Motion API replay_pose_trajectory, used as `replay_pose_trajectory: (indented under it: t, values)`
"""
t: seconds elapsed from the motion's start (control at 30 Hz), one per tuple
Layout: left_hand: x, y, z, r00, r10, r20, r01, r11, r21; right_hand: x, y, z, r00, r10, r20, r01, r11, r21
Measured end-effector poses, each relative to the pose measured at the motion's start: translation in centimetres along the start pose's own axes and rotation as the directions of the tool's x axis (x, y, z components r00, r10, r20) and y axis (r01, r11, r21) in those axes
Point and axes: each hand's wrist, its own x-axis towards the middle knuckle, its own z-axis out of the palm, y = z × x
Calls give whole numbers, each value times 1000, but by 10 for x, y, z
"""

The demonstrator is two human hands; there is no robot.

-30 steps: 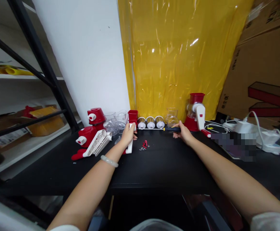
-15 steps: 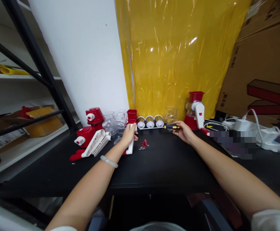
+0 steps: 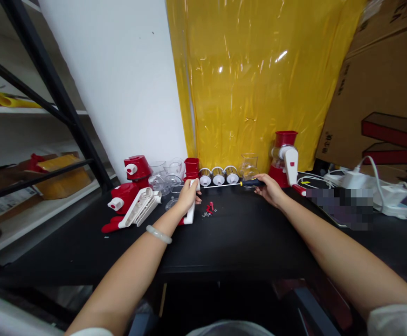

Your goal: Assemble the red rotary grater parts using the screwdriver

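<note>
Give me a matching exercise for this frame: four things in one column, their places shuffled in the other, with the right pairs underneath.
Things
1. Screwdriver
2. White crank
3. Drums
4. Bangle

Places
A. Three in a row before the yellow sheet
B. Around the left arm
C. Held in the right hand
D. Held in the left hand

Pairs
1-C, 2-D, 3-A, 4-B
</note>
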Motion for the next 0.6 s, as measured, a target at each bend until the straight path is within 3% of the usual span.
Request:
replay_pose_trajectory:
  t: [0.13,0.33,0.4,0.6]
  values:
    - [-1,1,0,1000,-5,13,5,1000,-8,-1,-3,2,1000,2,1,-2,1000,23]
    - [-1,1,0,1000,-2,-1,2,1000,-4,5,4,-5,991,-131,-12,121,941,-317]
    - [0,0,0,1000,-2,2,2,1000,-2,5,5,-6,991,-133,7,129,951,-282]
    - [0,0,1,1000,-9,3,9,1000,2,0,0,-1,1000,4,-4,-4,1000,-16]
